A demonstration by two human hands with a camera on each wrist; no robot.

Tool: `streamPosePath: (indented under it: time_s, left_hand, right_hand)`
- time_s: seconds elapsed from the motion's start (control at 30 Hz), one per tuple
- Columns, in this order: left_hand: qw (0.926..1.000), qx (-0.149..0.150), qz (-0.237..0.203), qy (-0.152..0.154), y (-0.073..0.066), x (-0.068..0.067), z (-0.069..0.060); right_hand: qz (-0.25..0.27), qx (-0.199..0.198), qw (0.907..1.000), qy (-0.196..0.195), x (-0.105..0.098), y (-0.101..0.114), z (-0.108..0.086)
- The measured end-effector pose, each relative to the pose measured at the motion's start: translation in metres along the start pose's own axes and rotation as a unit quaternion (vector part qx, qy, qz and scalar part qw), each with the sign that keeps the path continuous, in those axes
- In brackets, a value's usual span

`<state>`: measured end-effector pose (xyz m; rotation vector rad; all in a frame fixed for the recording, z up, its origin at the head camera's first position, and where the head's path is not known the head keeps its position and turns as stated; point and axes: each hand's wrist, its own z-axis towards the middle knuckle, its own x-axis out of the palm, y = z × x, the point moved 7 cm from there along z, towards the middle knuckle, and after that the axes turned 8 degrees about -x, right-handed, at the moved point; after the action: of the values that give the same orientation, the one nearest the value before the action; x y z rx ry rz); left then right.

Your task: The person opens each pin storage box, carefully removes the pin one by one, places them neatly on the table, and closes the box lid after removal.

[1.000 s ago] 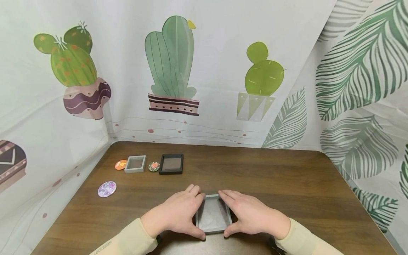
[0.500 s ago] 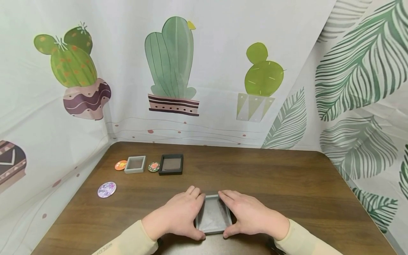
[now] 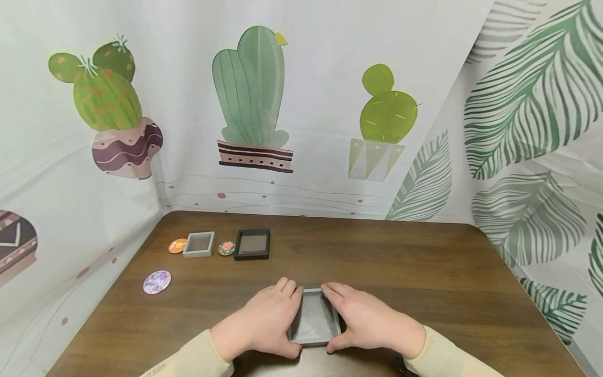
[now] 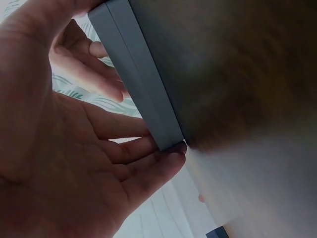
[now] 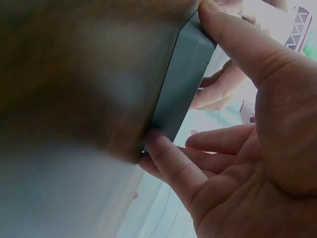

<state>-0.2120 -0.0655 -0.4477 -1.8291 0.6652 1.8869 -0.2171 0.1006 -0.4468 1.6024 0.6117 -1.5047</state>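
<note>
Between both hands, near the front of the table, lies a square grey display frame (image 3: 314, 317) with a clear sheet inside its rim. My left hand (image 3: 268, 324) holds its left side, thumb at the near corner and fingers at the far one. On the opposite side my right hand (image 3: 369, 322) holds it the same way. In the left wrist view the frame's side wall (image 4: 138, 74) shows a thin seam along its length. The right wrist view has the other side wall (image 5: 183, 74), with fingertips touching its far end.
At the back left of the brown table (image 3: 400, 256) lie a light grey frame (image 3: 199, 245) and a black frame (image 3: 252, 244). Near them are an orange round badge (image 3: 177, 246), a dark floral round badge (image 3: 226, 248) and a purple round badge (image 3: 157, 282). Cactus-print cloth (image 3: 325, 104) hangs behind.
</note>
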Motion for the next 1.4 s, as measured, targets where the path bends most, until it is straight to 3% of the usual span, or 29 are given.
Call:
streamPosePath:
  time_s: [0.6, 0.87, 0.97, 1.13, 1.23, 1.33, 1.4]
  left_hand:
    - [0.9998, 0.014, 0.014, -0.006, -0.010, 0.001, 0.009]
    - [0.9999, 0.004, 0.012, -0.005, -0.003, 0.000, 0.011]
    - [1.0000, -0.003, 0.004, -0.008, 0.002, -0.003, 0.010]
    - [0.9998, -0.014, -0.012, -0.010, 0.016, -0.006, 0.007]
    - [0.9995, -0.019, -0.021, -0.010, 0.025, -0.005, 0.003]
    - [0.9993, -0.023, -0.030, -0.009, 0.034, -0.003, -0.002]
    - [0.9991, -0.026, -0.033, -0.009, 0.040, -0.003, -0.006]
  right_hand:
    - [0.038, 0.018, 0.9991, 0.003, 0.000, 0.002, -0.003]
    - [0.136, 0.028, 0.9903, -0.002, 0.004, -0.007, -0.003]
    - [0.200, 0.039, 0.9788, -0.016, 0.005, -0.012, -0.001]
    - [0.305, 0.057, 0.9489, -0.056, 0.004, -0.013, 0.003]
    - [0.373, 0.074, 0.9221, -0.073, 0.006, -0.012, 0.006]
    - [0.446, 0.086, 0.8872, -0.083, 0.008, -0.008, 0.010]
    - [0.473, 0.088, 0.8720, -0.091, 0.009, -0.005, 0.013]
